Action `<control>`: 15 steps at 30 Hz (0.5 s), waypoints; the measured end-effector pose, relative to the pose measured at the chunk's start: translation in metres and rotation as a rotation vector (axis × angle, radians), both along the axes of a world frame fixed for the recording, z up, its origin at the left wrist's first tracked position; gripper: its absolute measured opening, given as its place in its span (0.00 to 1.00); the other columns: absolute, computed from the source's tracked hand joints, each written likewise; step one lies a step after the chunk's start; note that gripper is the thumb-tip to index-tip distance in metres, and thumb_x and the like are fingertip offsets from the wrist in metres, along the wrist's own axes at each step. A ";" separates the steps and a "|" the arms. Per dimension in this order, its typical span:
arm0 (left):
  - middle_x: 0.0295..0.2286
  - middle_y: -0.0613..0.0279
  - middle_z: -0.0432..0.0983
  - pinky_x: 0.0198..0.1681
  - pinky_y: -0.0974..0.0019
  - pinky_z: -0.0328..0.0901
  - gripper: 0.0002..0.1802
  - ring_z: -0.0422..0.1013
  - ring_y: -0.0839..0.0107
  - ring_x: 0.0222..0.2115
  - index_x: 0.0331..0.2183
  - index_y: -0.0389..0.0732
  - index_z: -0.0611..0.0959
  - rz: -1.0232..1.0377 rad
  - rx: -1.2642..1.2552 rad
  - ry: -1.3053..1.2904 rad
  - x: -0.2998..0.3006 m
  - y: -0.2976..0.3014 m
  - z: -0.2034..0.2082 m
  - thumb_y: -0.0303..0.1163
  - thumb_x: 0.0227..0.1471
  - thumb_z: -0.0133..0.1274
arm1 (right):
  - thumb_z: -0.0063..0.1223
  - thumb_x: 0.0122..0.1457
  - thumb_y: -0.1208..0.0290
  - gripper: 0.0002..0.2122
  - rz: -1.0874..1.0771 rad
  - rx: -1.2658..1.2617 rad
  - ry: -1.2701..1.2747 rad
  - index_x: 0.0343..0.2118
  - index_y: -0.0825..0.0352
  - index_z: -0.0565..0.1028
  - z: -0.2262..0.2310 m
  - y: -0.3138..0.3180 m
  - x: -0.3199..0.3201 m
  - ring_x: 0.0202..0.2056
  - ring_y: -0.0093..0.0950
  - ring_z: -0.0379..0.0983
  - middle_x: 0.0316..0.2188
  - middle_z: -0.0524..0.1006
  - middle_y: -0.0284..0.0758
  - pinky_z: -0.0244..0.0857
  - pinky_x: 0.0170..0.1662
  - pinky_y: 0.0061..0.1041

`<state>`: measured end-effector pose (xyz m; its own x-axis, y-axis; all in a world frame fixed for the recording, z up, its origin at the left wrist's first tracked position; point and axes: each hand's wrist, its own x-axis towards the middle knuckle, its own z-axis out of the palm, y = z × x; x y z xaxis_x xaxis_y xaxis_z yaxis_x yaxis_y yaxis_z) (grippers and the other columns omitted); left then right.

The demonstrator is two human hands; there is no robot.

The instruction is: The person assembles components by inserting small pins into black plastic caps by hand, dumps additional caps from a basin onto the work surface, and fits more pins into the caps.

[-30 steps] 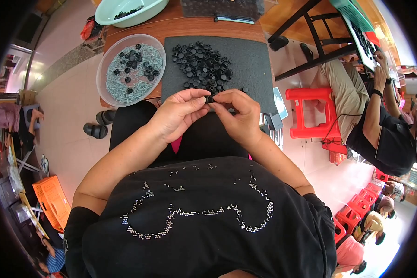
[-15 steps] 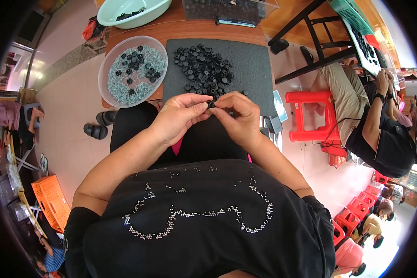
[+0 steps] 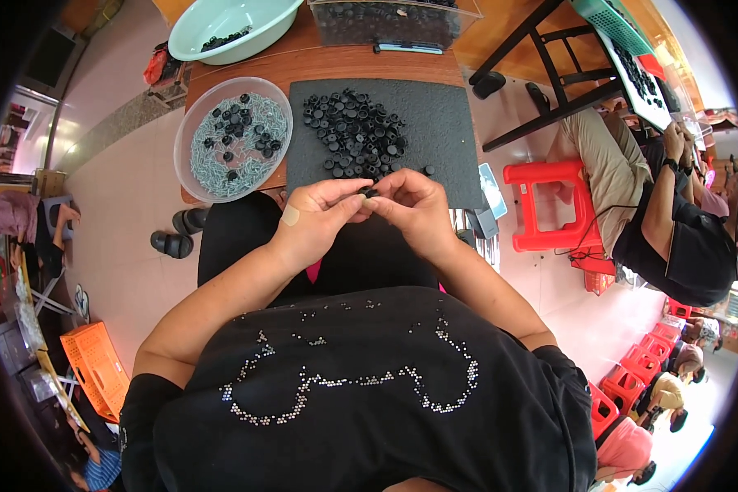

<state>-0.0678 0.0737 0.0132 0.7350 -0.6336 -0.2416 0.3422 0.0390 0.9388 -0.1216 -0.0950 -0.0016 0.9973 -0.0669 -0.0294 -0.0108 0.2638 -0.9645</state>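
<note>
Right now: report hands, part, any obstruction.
Left hand and right hand pinching small black part. Black heap just beyond, on grey mat. Nothing visibly blocking.

A red stool (image 3: 541,172) stands on the floor (image 3: 123,205) near a seated person (image 3: 685,246) in a black top, with dark sandals (image 3: 172,243) and an orange crate (image 3: 94,369) leftward and more red stools (image 3: 621,385) lower right.

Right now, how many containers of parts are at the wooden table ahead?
3: the mint-green basin at far left, the clear round tub nearer on the left, and the clear rectangular bin at the far side. More may lie out of frame.
</note>
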 end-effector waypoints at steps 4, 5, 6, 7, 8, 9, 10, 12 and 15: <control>0.33 0.59 0.77 0.36 0.76 0.68 0.15 0.73 0.77 0.32 0.45 0.34 0.76 0.040 -0.034 0.009 0.003 -0.002 -0.004 0.26 0.55 0.47 | 0.59 0.47 0.81 0.07 -0.211 -0.661 -0.267 0.31 0.72 0.77 0.009 0.005 -0.001 0.26 0.23 0.72 0.25 0.76 0.34 0.66 0.29 0.19; 0.33 0.59 0.77 0.36 0.76 0.68 0.15 0.73 0.77 0.32 0.45 0.34 0.76 0.041 -0.033 0.007 0.004 -0.003 -0.003 0.26 0.55 0.47 | 0.59 0.47 0.81 0.07 -0.210 -0.659 -0.269 0.31 0.72 0.77 0.008 0.005 0.000 0.26 0.23 0.72 0.25 0.76 0.34 0.66 0.29 0.19; 0.34 0.58 0.77 0.39 0.75 0.68 0.14 0.73 0.76 0.33 0.44 0.33 0.76 0.061 -0.024 0.000 0.004 -0.004 -0.002 0.25 0.55 0.47 | 0.59 0.46 0.81 0.08 -0.234 -0.736 -0.356 0.31 0.72 0.77 0.007 0.005 0.001 0.25 0.26 0.72 0.24 0.76 0.36 0.66 0.29 0.20; 0.35 0.57 0.76 0.42 0.73 0.68 0.14 0.73 0.75 0.35 0.44 0.33 0.76 0.081 -0.016 -0.008 0.004 -0.005 -0.002 0.24 0.55 0.47 | 0.60 0.45 0.82 0.09 -0.257 -0.814 -0.443 0.32 0.72 0.78 0.007 0.005 0.002 0.25 0.28 0.73 0.23 0.76 0.38 0.65 0.28 0.21; 0.35 0.57 0.76 0.42 0.73 0.68 0.14 0.73 0.75 0.35 0.44 0.33 0.76 0.081 -0.017 -0.009 0.004 -0.005 -0.002 0.24 0.55 0.47 | 0.60 0.45 0.82 0.09 -0.257 -0.814 -0.445 0.32 0.72 0.78 0.007 0.005 0.002 0.25 0.28 0.73 0.23 0.76 0.38 0.65 0.28 0.21; 0.35 0.57 0.76 0.41 0.73 0.68 0.14 0.73 0.75 0.35 0.44 0.33 0.76 0.085 -0.020 -0.016 0.004 -0.005 -0.002 0.24 0.55 0.47 | 0.60 0.44 0.82 0.09 -0.265 -0.835 -0.462 0.32 0.72 0.78 0.007 0.006 0.001 0.25 0.30 0.72 0.23 0.76 0.39 0.65 0.28 0.22; 0.35 0.57 0.76 0.41 0.73 0.69 0.14 0.73 0.75 0.35 0.44 0.33 0.76 0.089 -0.023 -0.023 0.004 -0.005 -0.002 0.23 0.55 0.47 | 0.60 0.43 0.82 0.10 -0.272 -0.856 -0.479 0.32 0.72 0.78 0.007 0.007 0.001 0.25 0.31 0.72 0.23 0.76 0.40 0.65 0.27 0.23; 0.35 0.57 0.76 0.41 0.73 0.68 0.14 0.73 0.76 0.34 0.44 0.33 0.76 0.081 -0.003 -0.061 0.002 -0.004 0.000 0.23 0.55 0.46 | 0.60 0.43 0.82 0.10 -0.274 -0.852 -0.484 0.32 0.72 0.78 0.009 0.007 0.000 0.25 0.31 0.72 0.23 0.76 0.40 0.65 0.27 0.23; 0.34 0.59 0.76 0.40 0.74 0.68 0.15 0.72 0.77 0.32 0.45 0.34 0.76 0.057 0.067 -0.265 0.002 0.000 -0.005 0.22 0.54 0.47 | 0.60 0.44 0.82 0.09 -0.284 -0.835 -0.475 0.31 0.72 0.78 0.012 0.009 -0.001 0.23 0.32 0.71 0.22 0.75 0.40 0.65 0.27 0.25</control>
<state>-0.0657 0.0734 0.0084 0.8119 -0.5788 -0.0761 0.0837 -0.0136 0.9964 -0.1222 -0.0856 0.0106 0.8372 -0.1218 0.5331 0.3822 -0.5669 -0.7297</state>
